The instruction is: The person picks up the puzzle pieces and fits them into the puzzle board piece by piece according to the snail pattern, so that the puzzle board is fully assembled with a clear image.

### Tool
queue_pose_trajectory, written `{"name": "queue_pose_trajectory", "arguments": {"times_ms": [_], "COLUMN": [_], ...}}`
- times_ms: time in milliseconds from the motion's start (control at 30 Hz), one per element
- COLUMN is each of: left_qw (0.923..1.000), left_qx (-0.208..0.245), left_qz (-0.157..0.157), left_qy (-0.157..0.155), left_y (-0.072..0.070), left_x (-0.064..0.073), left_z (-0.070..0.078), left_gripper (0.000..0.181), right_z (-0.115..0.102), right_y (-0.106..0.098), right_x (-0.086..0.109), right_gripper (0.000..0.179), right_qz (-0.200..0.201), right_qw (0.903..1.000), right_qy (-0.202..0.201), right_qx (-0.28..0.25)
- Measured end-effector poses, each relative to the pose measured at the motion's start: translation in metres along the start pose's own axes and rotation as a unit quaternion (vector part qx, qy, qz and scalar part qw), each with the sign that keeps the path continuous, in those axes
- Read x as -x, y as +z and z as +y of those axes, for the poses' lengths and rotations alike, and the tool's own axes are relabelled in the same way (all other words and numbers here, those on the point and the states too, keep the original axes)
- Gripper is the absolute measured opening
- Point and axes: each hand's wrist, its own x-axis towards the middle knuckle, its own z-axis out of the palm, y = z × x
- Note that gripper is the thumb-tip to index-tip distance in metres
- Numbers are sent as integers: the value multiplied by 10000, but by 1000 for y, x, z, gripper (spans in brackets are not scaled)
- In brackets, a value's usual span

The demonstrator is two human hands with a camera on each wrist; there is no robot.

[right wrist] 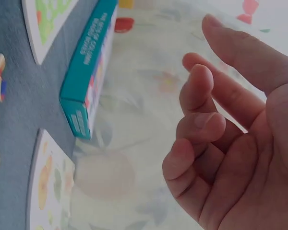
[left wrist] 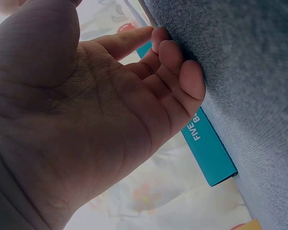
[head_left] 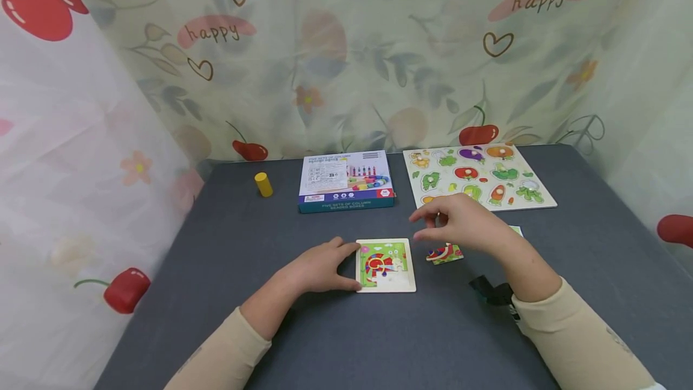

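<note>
A small square puzzle board (head_left: 385, 288) with a pale wooden frame lies on the table, its picture green with a red round figure. Bare pale base shows at its lower right. My left hand (head_left: 323, 266) rests at the board's left edge, index finger near the upper corner and thumb near the lower one. In the left wrist view its other fingers curl lightly against the cloth. Above the table, right of the board, hovers my right hand (head_left: 464, 221), fingers loosely bent and holding nothing. Loose puzzle pieces (head_left: 445, 254) lie below it, partly hidden.
A teal-edged box (head_left: 346, 204) stands behind the puzzle board. To its right lies a vegetable peg board (head_left: 489, 176), partly covered by my right hand. A yellow cylinder (head_left: 263, 185) stands at the back left. A black strap (head_left: 491, 290) lies by my right wrist.
</note>
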Motion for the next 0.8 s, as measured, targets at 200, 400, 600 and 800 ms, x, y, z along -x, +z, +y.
{"name": "queue_pose_trajectory", "arguments": {"times_ms": [200,400,600,800], "left_qw": [10000,10000,10000,10000], "left_qx": [10,7,-9,-5], "left_qz": [-8,-7,6,-3], "left_qy": [-27,-38,-31,-33], "left_y": [-1,-1,0,1], "left_x": [1,1,1,0], "left_z": [1,1,0,0], "left_gripper": [90,90,90,90], "right_z": [8,25,44,57], "right_y": [-12,-15,-6,4], "right_x": [3,0,-8,-12], "right_gripper": [32,31,28,23], "right_qz": [-173,-809,-1346,-1760], "right_qw": [9997,9955,9868,9769], "right_qy": [119,491,900,1181], "right_qx": [141,43,-84,-278]}}
